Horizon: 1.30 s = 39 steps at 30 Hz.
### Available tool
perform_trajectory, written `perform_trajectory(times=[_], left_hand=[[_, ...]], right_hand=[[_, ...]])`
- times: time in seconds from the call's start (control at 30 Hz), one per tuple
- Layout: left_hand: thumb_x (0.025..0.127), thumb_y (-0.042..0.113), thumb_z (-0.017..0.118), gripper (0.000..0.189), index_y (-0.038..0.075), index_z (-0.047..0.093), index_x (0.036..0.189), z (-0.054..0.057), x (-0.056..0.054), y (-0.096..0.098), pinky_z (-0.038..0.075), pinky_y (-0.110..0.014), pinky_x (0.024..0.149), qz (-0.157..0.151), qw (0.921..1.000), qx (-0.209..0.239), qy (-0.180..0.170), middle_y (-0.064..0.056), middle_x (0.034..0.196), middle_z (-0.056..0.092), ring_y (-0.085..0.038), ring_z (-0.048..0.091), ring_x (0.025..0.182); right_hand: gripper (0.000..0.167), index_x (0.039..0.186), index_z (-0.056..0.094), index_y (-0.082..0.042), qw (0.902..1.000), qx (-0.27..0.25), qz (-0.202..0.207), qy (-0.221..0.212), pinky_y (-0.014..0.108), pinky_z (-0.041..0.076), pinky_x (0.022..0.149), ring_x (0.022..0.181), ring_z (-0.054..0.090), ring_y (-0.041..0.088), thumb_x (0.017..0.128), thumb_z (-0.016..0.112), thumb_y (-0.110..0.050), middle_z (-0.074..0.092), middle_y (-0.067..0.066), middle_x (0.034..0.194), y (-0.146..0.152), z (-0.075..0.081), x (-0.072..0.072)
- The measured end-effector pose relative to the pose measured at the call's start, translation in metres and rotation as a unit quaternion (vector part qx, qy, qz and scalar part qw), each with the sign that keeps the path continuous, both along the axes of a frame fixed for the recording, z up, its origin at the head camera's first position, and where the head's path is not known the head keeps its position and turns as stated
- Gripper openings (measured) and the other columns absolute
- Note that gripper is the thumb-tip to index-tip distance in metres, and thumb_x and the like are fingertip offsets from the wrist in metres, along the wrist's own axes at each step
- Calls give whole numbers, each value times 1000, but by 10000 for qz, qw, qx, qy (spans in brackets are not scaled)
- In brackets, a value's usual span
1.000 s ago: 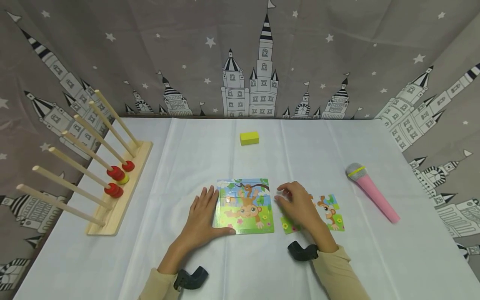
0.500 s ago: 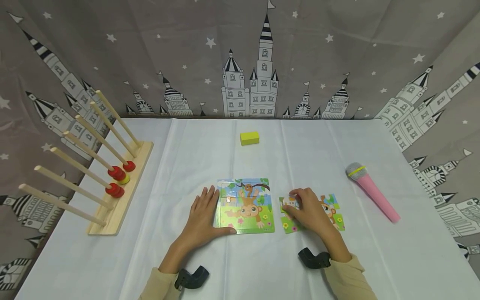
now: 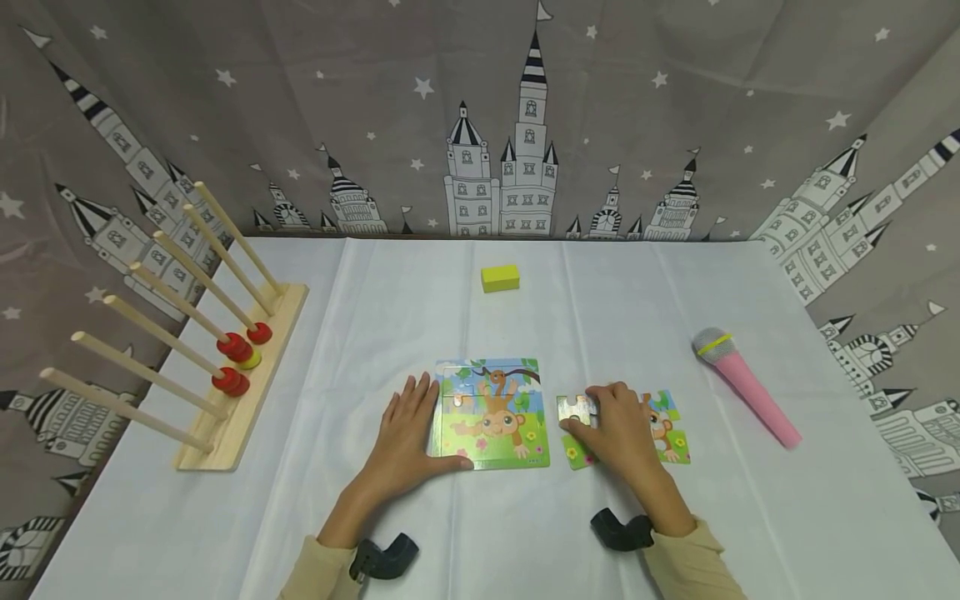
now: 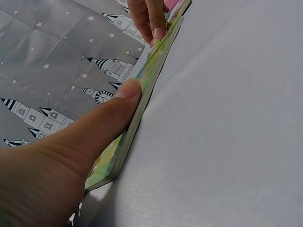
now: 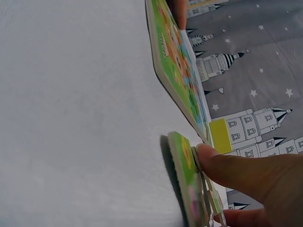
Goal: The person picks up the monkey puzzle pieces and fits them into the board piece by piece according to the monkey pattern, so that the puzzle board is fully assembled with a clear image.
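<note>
A square monkey jigsaw puzzle [image 3: 495, 425] lies on the white table. My left hand [image 3: 405, 433] rests along its left side with fingers extended. In the left wrist view, the left thumb [image 4: 111, 111] lies on the puzzle's front edge. To the right lies a second, smaller section of monkey puzzle [image 3: 667, 429], partly covered by my right hand [image 3: 618, 429]. That hand pinches a puzzle piece [image 3: 576, 408], which catches the light, over this section's left part. In the right wrist view, the thumb presses at the edge of the thin piece [image 5: 217, 201], close above the section.
A pink toy microphone [image 3: 753, 396] lies at the right. Farther back sits a yellow block [image 3: 500, 278]. At the left stands a wooden peg stand [image 3: 247, 392] with several red rings and a yellow one. A grey castle-print curtain [image 3: 337, 100] hangs behind the table.
From beside the square puzzle, my right hand moves right over the smaller section, then slightly back left, with the puzzle piece between its fingers. My left hand stays put.
</note>
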<state>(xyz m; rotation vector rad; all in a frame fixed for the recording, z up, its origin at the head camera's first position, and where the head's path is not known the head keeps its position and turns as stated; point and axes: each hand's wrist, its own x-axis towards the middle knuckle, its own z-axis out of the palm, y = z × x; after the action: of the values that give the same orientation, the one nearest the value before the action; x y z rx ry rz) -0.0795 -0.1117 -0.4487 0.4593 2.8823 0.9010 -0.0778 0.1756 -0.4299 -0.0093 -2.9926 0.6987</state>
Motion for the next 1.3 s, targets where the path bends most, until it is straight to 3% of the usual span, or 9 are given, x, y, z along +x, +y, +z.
perform_trajectory(times=[0.1,0.33,0.53,0.67,0.8,1.07,1.3], left_hand=[[59,55,76,115,0,20,143,0,0,0,6,-52,112,-1,10000,6,1,-17,152,15,-33,5,141],[59,55,76,115,1,21,143,0,0,0,6,-52,112,-13,10000,-7,5,-16,152,15,-33,5,141],[59,56,76,115,1,21,143,-1,0,0,7,-52,113,-3,10000,4,10,-16,152,15,-33,5,141],[59,56,76,115,1,21,143,-1,0,0,6,-52,112,8,10000,13,-9,-16,152,15,-33,5,141],[59,55,76,115,0,21,143,0,1,0,6,-52,112,3,10000,33,-12,-16,152,15,-33,5,141],[58,56,75,115,1,21,143,0,0,0,6,-51,113,1,10000,23,40,-16,152,15,-34,6,141],[58,56,76,115,0,21,143,0,0,0,7,-51,112,-1,10000,29,36,-16,152,16,-34,6,141]], right_hand=[[58,109,61,1,9999,-53,-114,1,65,21,100,104,50,37,68,77,-37,56,21,105,-1,-1,0],[56,107,59,1,9984,-500,-256,-48,51,25,88,99,50,33,67,78,-33,57,19,103,-2,-2,1],[49,111,56,-1,9948,-1016,-105,-10,40,25,81,96,54,28,72,75,-22,61,14,103,-3,-2,1],[38,108,59,-2,9906,-1359,38,180,38,32,82,90,57,25,75,73,-14,64,12,98,-2,-2,1],[30,104,61,-3,9855,-1649,146,365,34,44,76,81,60,20,76,71,-9,66,9,90,-2,-2,2],[34,110,60,-10,9723,-2137,687,645,21,46,61,66,53,5,78,70,-8,64,3,82,0,-1,2],[17,95,68,-7,9552,-2404,1340,1088,21,47,61,68,52,6,79,66,-2,66,4,84,-4,-1,2]])
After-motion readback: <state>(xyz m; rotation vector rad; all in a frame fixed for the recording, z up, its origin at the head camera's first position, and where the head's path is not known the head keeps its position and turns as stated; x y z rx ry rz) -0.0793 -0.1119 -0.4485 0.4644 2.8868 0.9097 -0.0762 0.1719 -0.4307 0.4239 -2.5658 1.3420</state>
